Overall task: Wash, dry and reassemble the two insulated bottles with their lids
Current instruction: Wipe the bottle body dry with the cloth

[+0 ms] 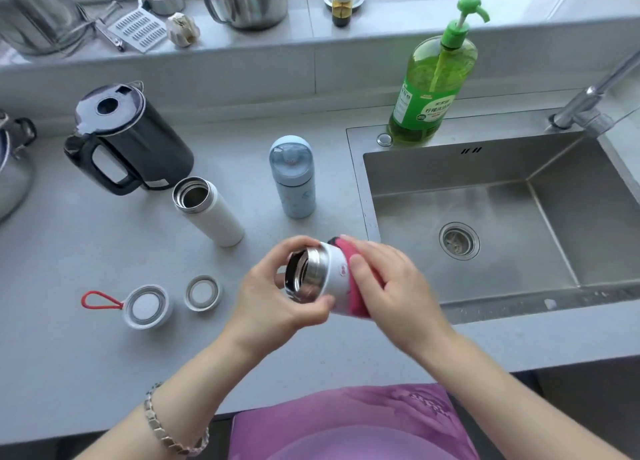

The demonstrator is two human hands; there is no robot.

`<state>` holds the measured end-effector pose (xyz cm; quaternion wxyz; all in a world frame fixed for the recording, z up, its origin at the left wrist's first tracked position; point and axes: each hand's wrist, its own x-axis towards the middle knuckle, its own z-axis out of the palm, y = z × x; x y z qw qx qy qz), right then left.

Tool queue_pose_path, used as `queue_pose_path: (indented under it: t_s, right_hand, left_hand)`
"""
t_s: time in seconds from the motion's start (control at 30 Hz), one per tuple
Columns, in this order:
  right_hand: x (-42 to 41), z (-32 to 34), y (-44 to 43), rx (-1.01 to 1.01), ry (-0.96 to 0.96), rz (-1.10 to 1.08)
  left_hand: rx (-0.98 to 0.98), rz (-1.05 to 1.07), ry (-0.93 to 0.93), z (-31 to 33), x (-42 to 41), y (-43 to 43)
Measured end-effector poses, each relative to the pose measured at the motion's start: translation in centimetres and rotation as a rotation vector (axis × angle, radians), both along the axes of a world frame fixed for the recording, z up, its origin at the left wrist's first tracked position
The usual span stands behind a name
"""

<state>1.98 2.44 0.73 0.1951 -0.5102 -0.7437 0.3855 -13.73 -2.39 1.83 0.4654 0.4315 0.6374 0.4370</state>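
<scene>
I hold a white-and-pink insulated bottle [334,279] tilted over the counter's front, its open steel mouth turned toward me. My left hand [277,297] grips the neck and rim. My right hand [391,286] wraps round the pink body. A second white bottle [207,210] stands open on the counter behind. Two lids lie to the left: one with a red loop [145,306] and a smaller ring lid [203,293]. A blue bottle [293,177] with its cap on stands further back.
The steel sink [485,168] lies to the right, with a tap [588,103] and green dish soap [434,78] at its back edge. A black kettle [128,141] stands at the left. Metal pots and small items line the rear ledge [311,40].
</scene>
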Motion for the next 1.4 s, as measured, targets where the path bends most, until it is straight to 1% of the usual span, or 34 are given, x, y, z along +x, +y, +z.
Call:
queue_pose_path:
  t_s: [0.07,0.1,0.13,0.17,0.2,0.23,0.3,0.4,0.43,0.47,0.5,0.57,0.6,0.63,0.67,0.77,0.83,0.87,0.93,1.0,1.07,1.13,1.2,1.23,1.27,1.3,1.33,1.37,1.4]
  right_hand:
    - [0.3,-0.6,-1.4,0.324,-0.091,0.066]
    - [0.6,-0.8,-1.4,0.399,-0.107,0.093]
    - [0.9,-0.9,-0.8,0.405,-0.096,0.110]
    - [1.0,-0.7,-0.1,0.350,-0.060,0.119]
    - [0.9,-0.1,0.7,0.245,-0.014,0.116]
    - [0.8,0.6,1.7,0.091,0.042,0.099]
    - [1.1,1.0,3.6,-0.335,0.155,0.087]
    - [2.3,1.2,4.6,-0.973,0.242,0.032]
    - [2.8,1.1,4.4,-1.151,0.347,0.002]
    - [3.0,0.9,4.0,-1.270,0.475,-0.021]
    - [3.2,0.7,3.7,-1.320,0.585,-0.041]
    - [3.1,0.7,3.0,-1.269,0.719,-0.082]
    - [3.0,0.5,2.9,-1.224,0.761,-0.117]
    - [2.9,0.4,2.7,-1.174,0.782,-0.150]
    - [2.9,0.4,2.6,-1.096,0.785,-0.163]
    - [2.9,0.6,1.8,-0.729,0.720,-0.186]
    - [2.9,0.6,1.0,-0.476,0.665,-0.155]
    - [2.8,0.5,0.7,-0.360,0.630,-0.113]
    - [2.8,0.4,0.0,-0.131,0.500,-0.005]
    - [2.8,0.6,-0.4,0.095,0.293,0.096]
    - [2.5,1.0,-0.6,0.270,0.067,0.145]
    - [1.6,1.6,-1.0,0.385,-0.135,0.153]
    - [0.5,2.2,-1.2,0.429,-0.235,0.119]
    - [0.0,2.7,-1.1,0.438,-0.247,0.111]
    - [-0.4,2.9,-0.6,0.403,-0.241,0.131]
    - [-0.4,3.1,0.1,0.284,-0.224,0.169]
    - [-0.3,2.9,1.0,0.079,-0.201,0.206]
    - [0.0,2.7,1.9,-0.182,-0.138,0.210]
    - [0.3,2.3,2.5,-0.416,-0.039,0.154]
  left_hand:
    - [-0.013,0.070,-0.044,-0.2,-0.3,0.0]
    - [0.000,0.083,-0.056,-0.2,-0.3,0.1]
    - [0.029,0.076,-0.060,-0.1,-0.3,0.1]
    - [0.070,0.052,-0.055,-0.1,-0.2,0.0]
    - [0.119,0.021,-0.035,-0.1,-0.1,0.0]
    - [0.169,-0.016,-0.004,-0.1,0.0,-0.1]
    - [0.253,-0.096,0.055,-0.1,-0.3,-0.2]
    - [0.373,-0.200,0.116,0.0,-0.8,-0.2]
    - [0.416,-0.215,0.132,0.0,-0.9,-0.3]
    - [0.458,-0.224,0.154,-0.1,-1.0,-0.2]
    - [0.494,-0.229,0.187,-0.2,-1.1,-0.3]
    - [0.531,-0.257,0.261,-0.9,-1.3,-0.5]
    - [0.509,-0.281,0.276,-1.1,-1.4,-0.5]
    - [0.437,-0.296,0.254,-1.2,-1.6,-0.6]
    - [0.313,-0.297,0.189,-0.9,-1.7,-0.6]
    - [-0.135,-0.192,-0.173,0.4,-1.5,-0.4]
    - [-0.306,-0.107,-0.320,0.8,-1.2,-0.1]
    - [-0.341,-0.085,-0.372,0.9,-1.0,-0.1]
    - [-0.326,-0.048,-0.439,0.8,-0.8,-0.4]
    - [-0.247,-0.015,-0.411,0.9,-0.7,-0.8]
    - [-0.145,-0.011,-0.291,1.1,-0.4,-1.1]
    - [-0.028,-0.047,-0.103,1.5,0.2,-1.5]
    - [0.097,-0.083,0.089,1.7,0.6,-1.6]
    - [0.157,-0.092,0.149,1.7,0.5,-1.6]
    - [0.218,-0.105,0.202,1.6,0.4,-1.6]
    - [0.279,-0.131,0.262,1.4,0.2,-1.6]
    - [0.327,-0.171,0.326,1.3,0.0,-1.7]
    - [0.346,-0.211,0.374,1.1,0.0,-1.9]
    - [0.338,-0.243,0.397,0.9,-0.2,-2.1]
